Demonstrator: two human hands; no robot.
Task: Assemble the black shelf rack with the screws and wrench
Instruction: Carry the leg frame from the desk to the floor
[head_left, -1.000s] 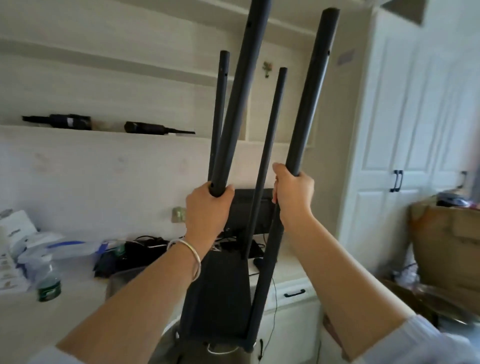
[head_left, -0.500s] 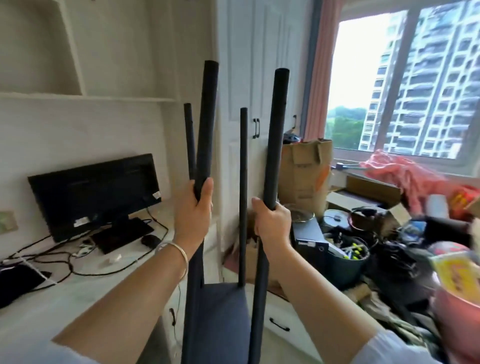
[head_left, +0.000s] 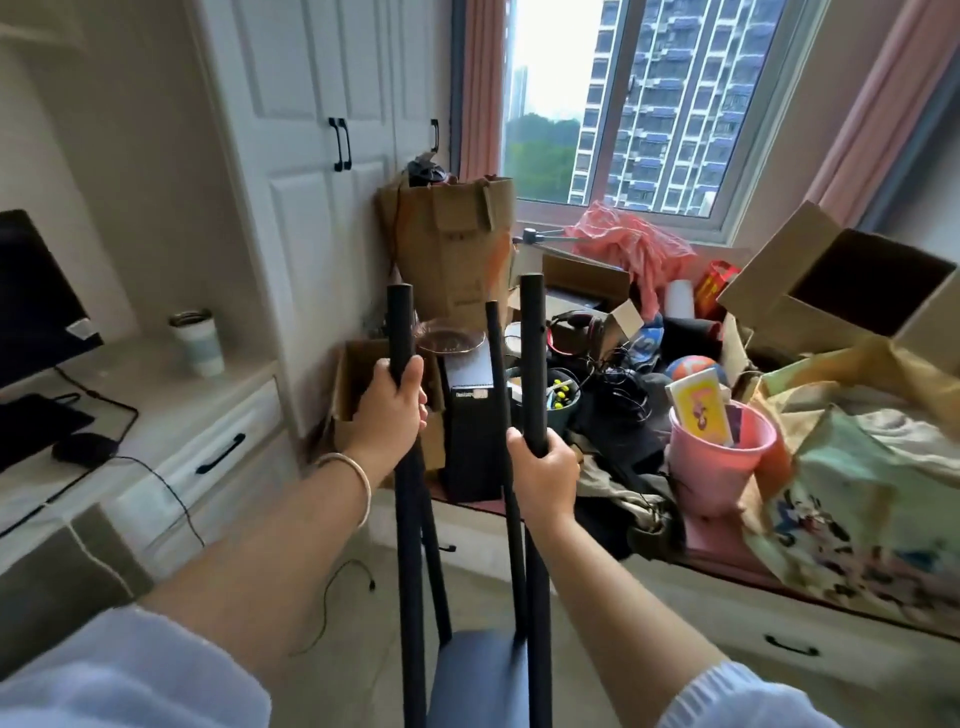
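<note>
The black shelf rack (head_left: 498, 395) stands upright in front of me: several black round poles rise from a dark shelf panel (head_left: 472, 675) near the bottom of the view. My left hand (head_left: 392, 410) grips the near left pole (head_left: 400, 322) close to its top. My right hand (head_left: 543, 475) grips the near right pole (head_left: 534, 332) a little lower. A thinner-looking far pole stands between them. No screws or wrench are in view.
A cluttered window bench (head_left: 727, 551) lies ahead and right, with cardboard boxes (head_left: 852, 291), a pink bucket (head_left: 722, 467) and cloth. A white desk (head_left: 156, 441) with a monitor (head_left: 36, 291), mouse and cup (head_left: 200, 343) is on the left. White cabinet doors (head_left: 322, 156) stand behind.
The view has swung right from the desk wall to the window bench. The rack has come lower in the view, its pole tops now at chest height. Both hands keep their grip on the poles.
</note>
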